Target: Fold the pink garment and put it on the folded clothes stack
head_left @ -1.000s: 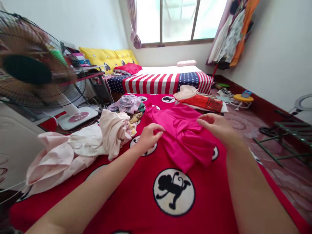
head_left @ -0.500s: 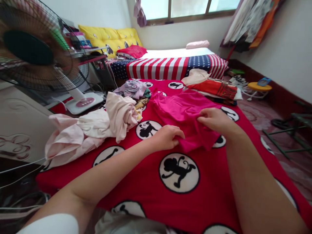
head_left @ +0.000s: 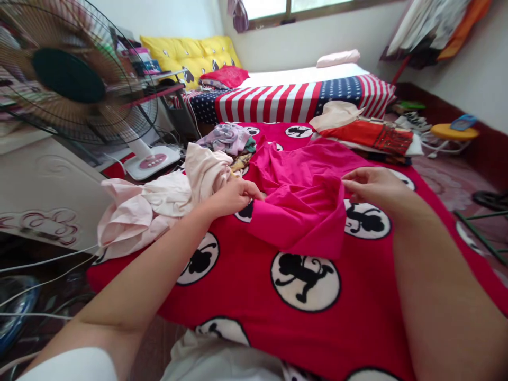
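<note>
A bright pink garment [head_left: 301, 211] lies partly spread on the red bedspread [head_left: 246, 275] with monkey prints; its exact kind is unclear. My left hand [head_left: 236, 197] pinches the garment's left edge between thumb and fingers. At the opposite edge, my right hand [head_left: 367, 186] grips the fabric with its fingertips. The near part of the cloth lies fairly flat between the hands, while its far part is rumpled. Just behind my left hand is a heap of cream and pale pink clothes [head_left: 170, 193].
A stack of folded clothes [head_left: 369, 135] sits at the bed's far right corner. Crumpled lilac clothing [head_left: 226, 138] lies far left. An electric fan [head_left: 69, 76] stands left. Beyond is a second bed [head_left: 270, 100]; a yellow stool [head_left: 454, 131] is at right.
My hands have moved apart, the left one leftward, stretching the pink garment's near edge wider and flatter. The view has shifted slightly, so the room appears farther right.
</note>
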Action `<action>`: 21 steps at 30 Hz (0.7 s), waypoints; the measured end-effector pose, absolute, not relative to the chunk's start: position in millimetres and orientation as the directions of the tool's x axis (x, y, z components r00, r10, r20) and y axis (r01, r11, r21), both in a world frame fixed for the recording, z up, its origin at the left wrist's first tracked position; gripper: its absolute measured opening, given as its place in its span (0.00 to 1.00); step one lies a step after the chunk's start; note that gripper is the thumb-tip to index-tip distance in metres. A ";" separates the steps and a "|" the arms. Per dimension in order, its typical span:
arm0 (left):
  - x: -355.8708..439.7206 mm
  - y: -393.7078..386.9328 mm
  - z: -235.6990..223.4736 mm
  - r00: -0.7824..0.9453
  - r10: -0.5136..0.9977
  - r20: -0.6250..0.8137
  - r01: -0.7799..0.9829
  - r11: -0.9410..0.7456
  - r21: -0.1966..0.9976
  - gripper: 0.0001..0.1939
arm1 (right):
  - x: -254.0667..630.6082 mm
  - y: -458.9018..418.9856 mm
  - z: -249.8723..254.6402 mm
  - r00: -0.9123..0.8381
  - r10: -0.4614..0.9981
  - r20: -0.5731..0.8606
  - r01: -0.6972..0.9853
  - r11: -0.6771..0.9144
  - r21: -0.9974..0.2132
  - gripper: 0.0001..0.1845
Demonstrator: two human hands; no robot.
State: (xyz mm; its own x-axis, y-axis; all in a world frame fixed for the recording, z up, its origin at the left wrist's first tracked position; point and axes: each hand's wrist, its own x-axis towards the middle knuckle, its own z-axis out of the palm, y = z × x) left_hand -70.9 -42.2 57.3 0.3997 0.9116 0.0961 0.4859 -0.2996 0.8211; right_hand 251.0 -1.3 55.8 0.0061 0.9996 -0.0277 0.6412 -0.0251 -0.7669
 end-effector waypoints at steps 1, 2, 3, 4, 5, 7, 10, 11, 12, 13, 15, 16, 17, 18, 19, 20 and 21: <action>-68.8 -42.4 53.7 0.408 0.905 0.117 0.520 -0.336 0.785 0.14 | 248.6 -2.3 55.7 -0.004 1.000 -0.027 0.682 -0.017 -0.731 0.15; -65.4 -42.8 50.3 0.399 0.904 0.152 0.535 -0.364 0.762 0.16 | 245.4 -4.1 56.2 -0.025 0.999 -0.036 0.704 -0.008 -0.710 0.17; -61.0 -43.5 47.1 0.378 0.906 0.191 0.536 -0.382 0.753 0.17 | 241.6 -6.1 56.6 -0.066 0.996 -0.058 0.714 0.007 -0.700 0.19; -55.9 -44.3 43.7 0.358 0.906 0.224 0.531 -0.395 0.750 0.17 | 237.5 -8.1 56.2 -0.123 0.989 -0.088 0.718 0.028 -0.695 0.21; -50.4 -45.4 40.0 0.348 0.902 0.254 0.526 -0.413 0.744 0.18 | 233.4 -9.5 54.3 -0.188 0.975 -0.117 0.718 0.055 -0.694 0.22; -39.8 -47.7 31.9 0.378 0.880 0.288 0.540 -0.463 0.703 0.20 | 226.6 -9.5 45.1 -0.304 0.943 -0.136 0.721 0.134 -0.679 0.22; -30.1 -51.1 25.2 0.529 0.809 0.256 0.571 -0.563 0.598 0.15 | 222.1 -2.4 22.3 -0.334 0.941 -0.056 0.742 0.226 -0.632 0.23; -29.6 -52.2 26.5 0.563 0.790 0.242 0.578 -0.586 0.568 0.13 | 222.1 0.9 15.0 -0.317 0.948 -0.029 0.751 0.232 -0.618 0.24; -30.7 -53.1 29.9 0.571 0.785 0.242 0.594 -0.598 0.537 0.11 | 222.8 3.8 8.8 -0.296 0.955 -0.011 0.759 0.228 -0.609 0.25; -33.7 -53.7 35.0 0.553 0.792 0.258 0.627 -0.600 0.497 0.10 | 223.9 6.3 4.0 -0.279 0.960 -0.005 0.763 0.218 -0.608 0.25; -45.6 -53.0 47.7 0.438 0.834 0.335 0.752 -0.544 0.372 0.09 | 226.4 9.2 -1.2 -0.276 0.961 -0.009 0.753 0.210 -0.623 0.25; -54.6 -51.3 53.7 0.352 0.852 0.387 0.828 -0.477 0.295 0.11 | 227.6 9.8 -2.2 -0.279 0.960 -0.007 0.746 0.212 -0.631 0.24; -65.4 -48.5 58.4 0.261 0.862 0.435 0.896 -0.384 0.224 0.15 | 228.5 9.9 -2.5 -0.282 0.960 -0.002 0.741 0.216 -0.635 0.24; -77.7 -44.8 61.7 0.176 0.869 0.462 0.943 -0.283 0.174 0.20 | 229.0 9.7 -2.6 -0.284 0.959 0.006 0.739 0.223 -0.635 0.24; -91.0 -40.3 63.8 0.105 0.882 0.459 0.970 -0.193 0.150 0.23 | 229.1 9.3 -2.5 -0.282 0.959 0.016 0.743 0.229 -0.629 0.23; -104.7 -35.5 65.1 0.053 0.901 0.431 0.980 -0.130 0.153 0.24 | 228.9 8.7 -2.4 -0.275 0.961 0.025 0.751 0.231 -0.619 0.23; -118.4 -30.7 66.6 0.024 0.919 0.393 0.978 -0.102 0.180 0.21 | 228.4 8.1 -2.1 -0.265 0.964 0.033 0.760 0.230 -0.608 0.23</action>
State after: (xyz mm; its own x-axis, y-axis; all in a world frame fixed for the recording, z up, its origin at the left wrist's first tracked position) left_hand -118.4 -30.7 66.6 0.0237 0.9192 0.3930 0.9784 -0.1020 0.1796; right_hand 228.4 8.1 -2.1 -0.2655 0.9636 0.0325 0.7599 0.2299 -0.6081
